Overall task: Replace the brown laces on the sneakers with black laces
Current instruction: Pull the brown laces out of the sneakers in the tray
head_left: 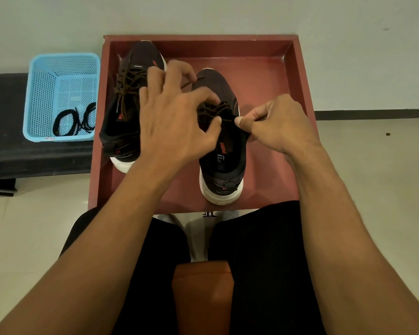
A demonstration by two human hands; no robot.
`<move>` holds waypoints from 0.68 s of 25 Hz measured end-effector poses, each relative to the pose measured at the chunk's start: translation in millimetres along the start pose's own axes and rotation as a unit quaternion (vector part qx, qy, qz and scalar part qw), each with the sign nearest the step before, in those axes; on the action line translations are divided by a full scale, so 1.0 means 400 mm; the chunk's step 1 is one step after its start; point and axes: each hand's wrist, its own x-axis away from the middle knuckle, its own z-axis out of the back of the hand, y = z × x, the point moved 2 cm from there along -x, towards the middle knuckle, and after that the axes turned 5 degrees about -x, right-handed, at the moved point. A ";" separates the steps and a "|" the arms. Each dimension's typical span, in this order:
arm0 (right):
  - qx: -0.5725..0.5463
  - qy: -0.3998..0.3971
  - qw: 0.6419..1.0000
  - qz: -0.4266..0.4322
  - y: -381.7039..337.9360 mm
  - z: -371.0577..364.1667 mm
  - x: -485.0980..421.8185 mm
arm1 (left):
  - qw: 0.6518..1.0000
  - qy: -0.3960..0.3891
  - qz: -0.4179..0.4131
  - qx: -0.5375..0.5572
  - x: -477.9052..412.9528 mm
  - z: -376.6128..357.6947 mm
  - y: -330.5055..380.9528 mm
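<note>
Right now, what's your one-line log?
left hand: pinches brown lace | right hand: pinches near sneaker collar | far sneaker: brown-laced | black laces: in blue basket

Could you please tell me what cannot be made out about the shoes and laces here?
Head view:
Brown lace on the near shoe: partly hidden under the left hand; its grip unclear.
Far shoe: one side hidden behind the same hand.
Black laces in the basket: too tangled and small to count.

Left hand (177, 122) splays its bent fingers; right hand (281, 124) pinches thumb to forefinger in a grip.
</note>
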 end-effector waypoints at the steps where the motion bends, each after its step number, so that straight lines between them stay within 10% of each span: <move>1: -0.001 -0.001 1.000 -0.001 0.000 0.000 0.000 | 0.999 -0.010 -0.030 -0.018 0.002 -0.010 0.016; 17: -0.019 0.002 1.000 -0.003 0.006 0.001 -0.006 | 0.985 0.028 0.090 0.143 -0.011 -0.026 -0.075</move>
